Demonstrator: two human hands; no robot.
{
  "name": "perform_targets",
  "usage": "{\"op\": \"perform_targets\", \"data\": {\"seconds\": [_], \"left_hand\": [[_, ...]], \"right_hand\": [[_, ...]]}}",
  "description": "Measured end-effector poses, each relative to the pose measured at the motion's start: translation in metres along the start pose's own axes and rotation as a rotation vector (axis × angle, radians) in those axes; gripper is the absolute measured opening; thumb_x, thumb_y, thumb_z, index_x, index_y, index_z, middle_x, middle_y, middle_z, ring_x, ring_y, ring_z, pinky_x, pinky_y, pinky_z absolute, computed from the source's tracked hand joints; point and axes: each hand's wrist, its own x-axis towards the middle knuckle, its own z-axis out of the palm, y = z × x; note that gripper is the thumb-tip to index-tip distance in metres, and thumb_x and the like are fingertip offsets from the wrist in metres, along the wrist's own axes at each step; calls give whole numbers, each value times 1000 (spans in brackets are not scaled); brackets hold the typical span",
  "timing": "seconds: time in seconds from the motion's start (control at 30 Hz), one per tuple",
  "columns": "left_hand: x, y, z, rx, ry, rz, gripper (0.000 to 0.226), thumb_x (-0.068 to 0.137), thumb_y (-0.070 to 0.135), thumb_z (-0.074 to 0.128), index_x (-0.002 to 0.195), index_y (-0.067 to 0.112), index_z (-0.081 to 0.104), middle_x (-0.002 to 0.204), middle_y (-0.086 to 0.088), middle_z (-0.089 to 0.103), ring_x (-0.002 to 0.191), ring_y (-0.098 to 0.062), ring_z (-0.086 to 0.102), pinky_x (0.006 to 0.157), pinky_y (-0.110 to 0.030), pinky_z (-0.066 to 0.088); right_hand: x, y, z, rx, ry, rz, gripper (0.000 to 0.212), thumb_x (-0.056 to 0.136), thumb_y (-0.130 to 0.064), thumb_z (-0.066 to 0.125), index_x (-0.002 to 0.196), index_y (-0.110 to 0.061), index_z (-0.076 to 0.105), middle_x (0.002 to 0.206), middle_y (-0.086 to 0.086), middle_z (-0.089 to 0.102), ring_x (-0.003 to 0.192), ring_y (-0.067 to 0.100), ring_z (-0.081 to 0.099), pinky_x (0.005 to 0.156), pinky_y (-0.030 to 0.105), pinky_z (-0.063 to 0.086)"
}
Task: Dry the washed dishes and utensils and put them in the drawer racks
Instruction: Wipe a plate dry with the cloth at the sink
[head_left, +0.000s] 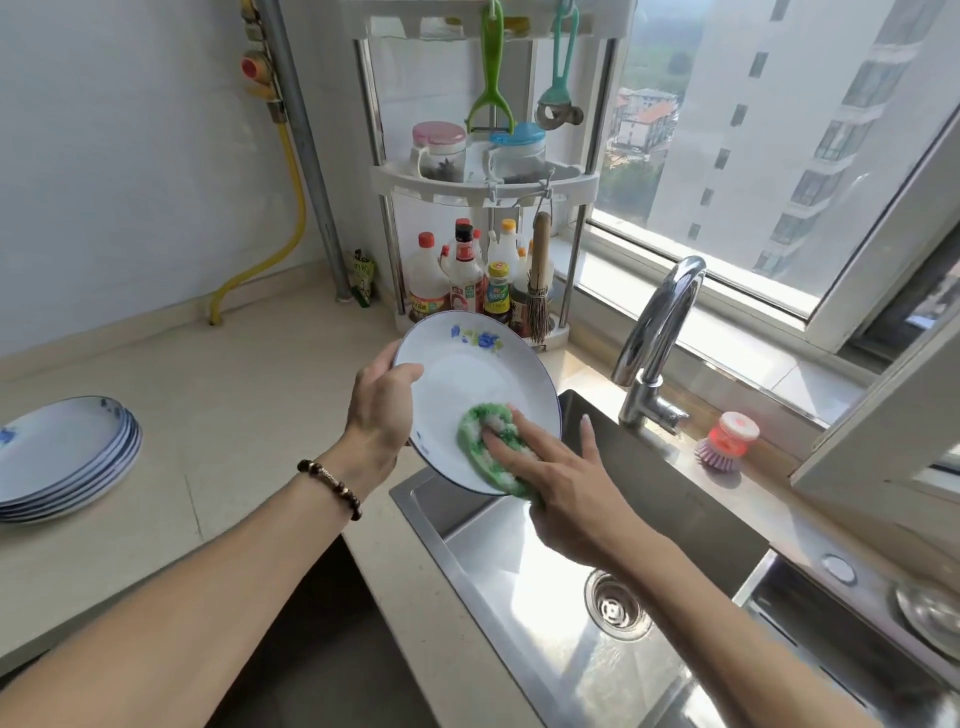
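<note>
A white plate (467, 374) with a blue rim and a blue flower print is held tilted above the left corner of the steel sink (524, 587). My left hand (382, 410) grips its left edge, thumb on the face. My right hand (566, 483) presses a green and white cloth pad (483, 431) flat against the plate's lower part with straight fingers. A stack of several similar plates (62, 452) lies on the counter at the far left.
A chrome tap (657, 343) stands behind the sink, a pink dish brush (727, 441) beside it on the sill. A corner rack (483, 182) with jars, bottles and hanging peelers stands at the back. The beige counter (249, 374) stretches left. A second basin (852, 644) lies at right.
</note>
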Motion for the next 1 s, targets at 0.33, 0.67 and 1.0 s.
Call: {"op": "perform_targets", "data": {"seconds": [0.33, 0.67, 1.0], "left_hand": [[6, 1, -12, -17, 3, -216, 20, 99, 13, 46, 104, 22, 64, 104, -15, 71, 92, -37, 69, 70, -41, 57], [-33, -24, 18, -221, 86, -107, 47, 101, 12, 48, 141, 37, 44, 128, -2, 64, 111, -27, 68, 90, -50, 59], [-18, -12, 9, -74, 212, -1, 35, 107, 24, 37, 134, 19, 58, 125, -7, 66, 111, -25, 66, 94, -49, 57]], "right_hand": [[1, 6, 5, -43, 205, -83, 66, 88, -16, 74, 144, -39, 49, 155, 4, 45, 136, 22, 51, 114, 75, 3], [15, -28, 25, -146, 489, -22, 40, 67, -9, 84, 104, -21, 74, 109, 9, 72, 83, 29, 69, 97, 64, 45], [4, -4, 5, 192, 6, 40, 105, 74, -86, -21, 154, -40, 31, 167, -7, 16, 153, 5, 9, 114, 54, -30]]}}
